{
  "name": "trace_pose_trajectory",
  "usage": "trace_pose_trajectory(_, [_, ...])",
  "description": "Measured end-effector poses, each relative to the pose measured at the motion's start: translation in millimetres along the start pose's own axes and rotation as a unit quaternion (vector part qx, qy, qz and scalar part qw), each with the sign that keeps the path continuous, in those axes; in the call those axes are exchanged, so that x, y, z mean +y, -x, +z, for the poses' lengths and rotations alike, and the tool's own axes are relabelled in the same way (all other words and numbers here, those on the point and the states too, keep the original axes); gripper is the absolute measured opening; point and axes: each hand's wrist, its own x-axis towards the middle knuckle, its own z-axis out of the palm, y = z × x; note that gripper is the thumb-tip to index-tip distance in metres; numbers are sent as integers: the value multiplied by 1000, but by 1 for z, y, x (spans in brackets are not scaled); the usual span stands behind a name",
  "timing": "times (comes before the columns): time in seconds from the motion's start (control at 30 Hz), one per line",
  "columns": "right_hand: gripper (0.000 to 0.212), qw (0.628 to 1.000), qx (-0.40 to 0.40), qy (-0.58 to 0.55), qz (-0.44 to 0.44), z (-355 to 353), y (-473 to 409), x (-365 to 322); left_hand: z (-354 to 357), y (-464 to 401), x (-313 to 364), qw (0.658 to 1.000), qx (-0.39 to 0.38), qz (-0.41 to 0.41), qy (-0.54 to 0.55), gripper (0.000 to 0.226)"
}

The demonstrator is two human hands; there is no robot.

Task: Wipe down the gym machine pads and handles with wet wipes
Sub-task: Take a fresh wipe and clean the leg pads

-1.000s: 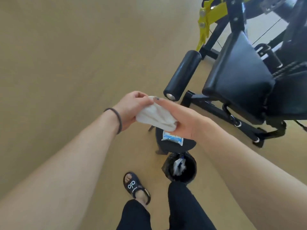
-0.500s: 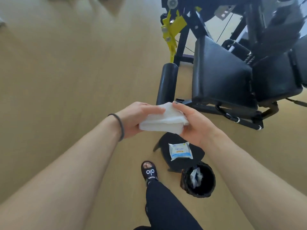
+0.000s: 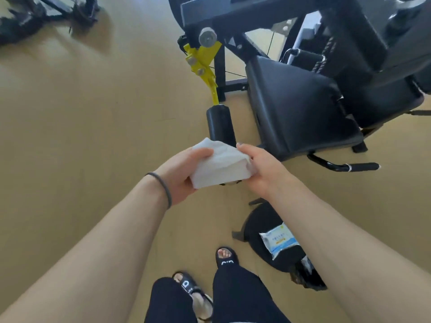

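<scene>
A folded white wet wipe (image 3: 221,165) is held in front of me between both hands. My left hand (image 3: 182,174) grips its left side with the thumb on top. My right hand (image 3: 265,170) pinches its right edge. Just beyond the wipe lies the black roller pad (image 3: 220,123) on a yellow arm (image 3: 205,66). To the right is the black seat pad (image 3: 300,108) of the gym machine, with a black handle (image 3: 349,166) low by the floor.
A pack of wet wipes (image 3: 278,242) lies on a small black stool (image 3: 258,227) at lower right, beside a black bin (image 3: 305,275) partly hidden by my right arm. My sandalled feet stand on the tan floor (image 3: 81,124). Other black equipment (image 3: 35,17) sits at top left.
I have stepped closer to the machine, so the roller pad and seat now lie right ahead. Both hands keep hold of the wipe, which now looks more squarely folded.
</scene>
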Motion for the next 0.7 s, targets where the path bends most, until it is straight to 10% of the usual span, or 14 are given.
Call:
trace_pose_trajectory(0.47, [29,952,290,-43,-89,-2,-111,25,-30,-144,51,991,-91,29,-91,17])
trace_pose_trajectory(0.7, [19,800,530,55,-277,-61,-175,43,-22,-251,26,976,-110,96,-161,19])
